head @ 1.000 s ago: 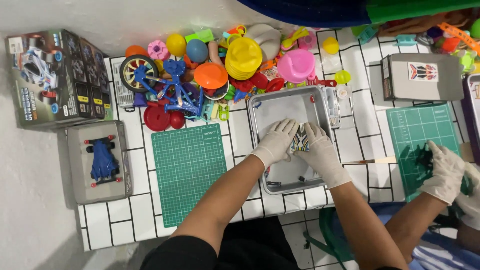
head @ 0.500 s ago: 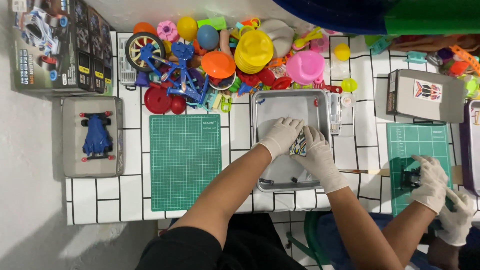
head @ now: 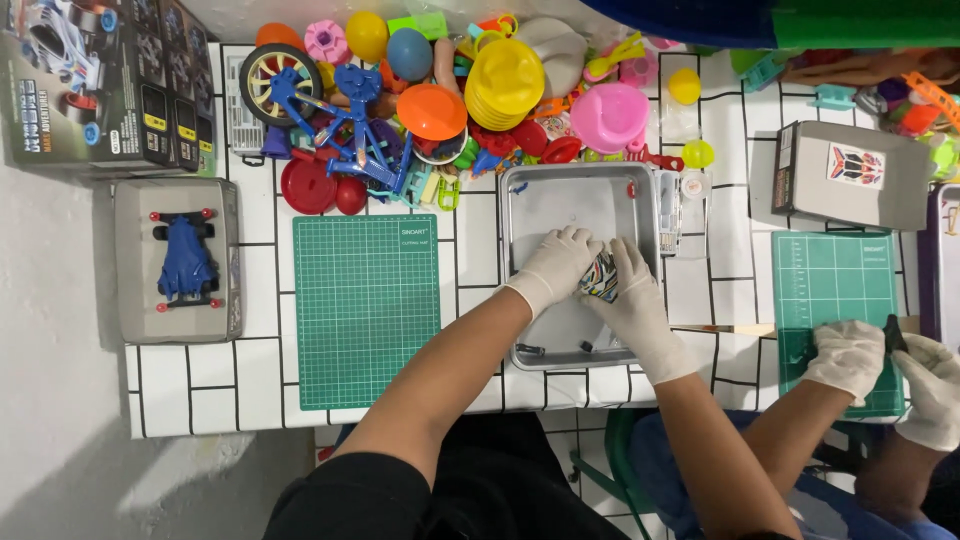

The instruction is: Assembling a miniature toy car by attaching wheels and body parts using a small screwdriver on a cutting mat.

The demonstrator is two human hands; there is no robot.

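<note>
A: While both gloved hands meet over the metal tray [head: 530, 200], what do they grasp?

B: The left hand [head: 555, 265] and right hand [head: 632, 295] together clasp a small patterned toy piece [head: 600, 278], at the tray's centre.

A: Anything around it?

B: The green cutting mat [head: 365, 310] at nine o'clock, the toy pile [head: 450, 90] at twelve.

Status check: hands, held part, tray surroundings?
Left hand and right hand, gloved, jointly gripping a small patterned toy part. Over metal tray. Co-worker's gloved hands apart, at the right green mat.
</note>
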